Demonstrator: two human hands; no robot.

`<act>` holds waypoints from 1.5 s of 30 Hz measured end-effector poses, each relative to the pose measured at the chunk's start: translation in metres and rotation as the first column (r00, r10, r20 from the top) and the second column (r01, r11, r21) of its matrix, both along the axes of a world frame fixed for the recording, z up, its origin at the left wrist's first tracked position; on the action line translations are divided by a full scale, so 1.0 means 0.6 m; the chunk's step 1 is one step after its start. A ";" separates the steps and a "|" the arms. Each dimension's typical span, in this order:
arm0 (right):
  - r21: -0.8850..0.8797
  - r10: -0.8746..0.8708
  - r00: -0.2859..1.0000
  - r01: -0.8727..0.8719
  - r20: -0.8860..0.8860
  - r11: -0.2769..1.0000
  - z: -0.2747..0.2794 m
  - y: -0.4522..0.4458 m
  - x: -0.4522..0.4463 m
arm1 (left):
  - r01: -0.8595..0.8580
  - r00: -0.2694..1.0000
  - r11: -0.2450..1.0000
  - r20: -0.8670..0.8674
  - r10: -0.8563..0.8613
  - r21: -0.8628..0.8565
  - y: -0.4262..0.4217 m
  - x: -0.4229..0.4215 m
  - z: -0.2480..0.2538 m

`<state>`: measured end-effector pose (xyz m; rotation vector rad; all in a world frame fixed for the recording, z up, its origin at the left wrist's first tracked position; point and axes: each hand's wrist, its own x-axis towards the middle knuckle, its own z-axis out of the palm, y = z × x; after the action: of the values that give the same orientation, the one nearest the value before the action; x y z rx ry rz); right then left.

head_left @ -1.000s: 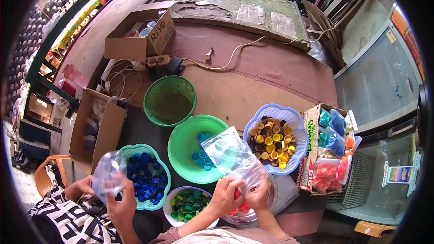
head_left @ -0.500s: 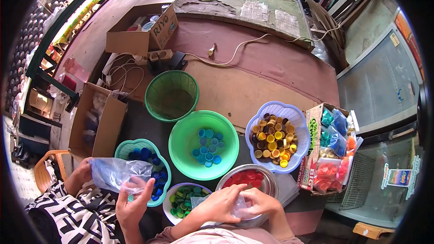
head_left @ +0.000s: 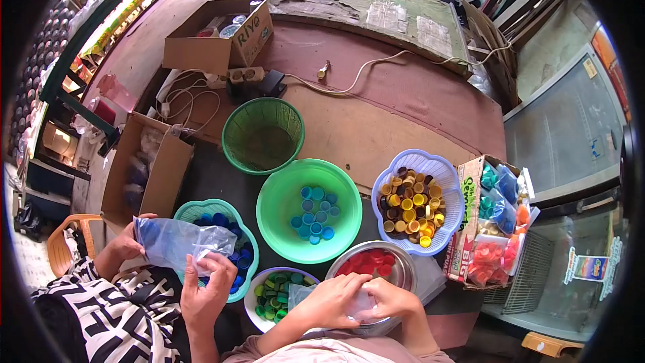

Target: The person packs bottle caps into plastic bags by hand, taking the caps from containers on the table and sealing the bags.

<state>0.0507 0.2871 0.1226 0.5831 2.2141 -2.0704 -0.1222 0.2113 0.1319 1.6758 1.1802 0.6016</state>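
though half-hidden, bag [head_left: 361,307] between fingers [head_left: 348,286]

"RIYO" marks the rear cardboard box [head_left: 250,35] — "BIG" the right carton [head_left: 466,228].

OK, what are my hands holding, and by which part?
Your left hand and right hand hold a clear plastic bag by the part between them; which end is unclear.
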 end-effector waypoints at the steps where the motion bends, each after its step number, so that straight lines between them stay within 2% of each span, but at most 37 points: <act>1: -0.008 -0.002 1.000 0.002 -0.001 1.000 0.005 0.001 0.000 | -0.003 1.000 1.000 0.008 0.003 -0.011 -0.001 -0.001 0.000; 3: -0.022 -0.009 1.000 0.009 -0.004 1.000 0.015 0.006 0.000 | -0.006 1.000 0.999 0.025 0.007 -0.034 -0.003 -0.003 0.001; 6: 0.098 -0.037 0.994 0.048 -0.107 0.994 0.006 0.001 0.005 | -0.032 0.996 0.999 0.077 0.035 -0.043 -0.005 -0.007 0.009; 12: 0.051 -0.039 0.995 0.044 -0.094 0.998 0.024 0.001 -0.001 | -0.032 0.997 0.999 0.075 0.035 -0.034 -0.013 -0.005 -0.003; 15: -0.074 -0.161 0.985 0.157 -0.063 0.985 0.019 0.014 0.018 | -0.060 0.996 0.995 0.057 0.065 -0.086 -0.012 -0.015 0.005; 16: -0.089 -0.293 0.956 0.290 -0.015 0.953 0.018 0.017 0.025 | -0.082 0.994 0.995 0.071 0.086 -0.060 -0.013 -0.020 0.003; 17: -0.260 -0.480 0.877 0.460 -0.016 0.849 0.013 0.024 0.033 | -0.088 0.992 0.993 0.086 0.095 -0.074 -0.015 -0.025 0.005; 18: -0.243 -0.651 0.759 0.628 -0.018 0.739 -0.005 0.035 0.039 | -0.093 0.989 0.992 0.103 0.102 -0.088 -0.016 -0.032 0.008; 19: -0.143 -0.785 0.619 0.775 -0.032 0.616 -0.027 0.049 0.043 | -0.098 0.987 0.990 0.119 0.110 -0.101 -0.017 -0.037 0.010; 20: 0.169 -0.819 0.573 0.810 -0.027 0.561 -0.038 0.069 0.052 | -0.118 0.987 0.990 0.101 0.125 -0.073 -0.020 -0.042 0.012; 21: 0.350 -0.859 0.512 0.807 -0.014 0.476 -0.042 0.085 0.053 | -0.124 0.984 0.987 0.115 0.136 -0.099 -0.022 -0.046 0.014; 23: 0.537 -0.876 0.481 0.735 0.016 0.414 -0.082 0.117 0.077 | -0.136 0.977 0.979 0.141 0.157 -0.150 -0.024 -0.052 0.019; 25: 0.802 -0.851 0.523 0.526 -0.040 0.285 -0.143 0.138 0.105 | -0.218 0.947 0.972 0.220 0.233 -0.092 -0.029 -0.049 0.017; 26: 0.827 -0.847 0.531 0.484 -0.017 0.287 -0.154 0.142 0.107 | -0.245 0.931 0.968 0.264 0.250 -0.051 -0.030 -0.047 0.015; 28: 0.870 -0.838 0.545 0.397 0.031 0.291 -0.164 0.146 0.105 | -0.260 0.925 0.966 0.289 0.248 0.003 -0.032 -0.046 0.013; 30: 0.861 -0.835 0.544 0.383 0.083 0.335 -0.169 0.150 0.098 | -0.231 0.944 0.972 0.249 0.216 0.032 -0.035 -0.048 0.011; 33: 0.835 -0.823 0.530 0.345 0.203 0.428 -0.182 0.146 0.087 | -0.212 0.934 0.977 0.296 0.199 0.012 -0.040 -0.044 0.000; 41: 0.822 -0.827 0.536 0.386 0.168 0.417 -0.203 0.133 0.085 | -0.218 0.934 0.974 0.275 0.227 -0.062 -0.041 -0.035 0.014; 45: 0.792 -0.849 0.526 0.494 0.057 0.359 -0.227 0.132 0.090 | -0.211 0.930 0.975 0.292 0.222 -0.070 -0.043 -0.035 0.010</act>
<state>0.1049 0.3663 -0.0139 2.1926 2.5679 -0.8024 -0.1432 0.1858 0.1380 1.3731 1.1526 0.9302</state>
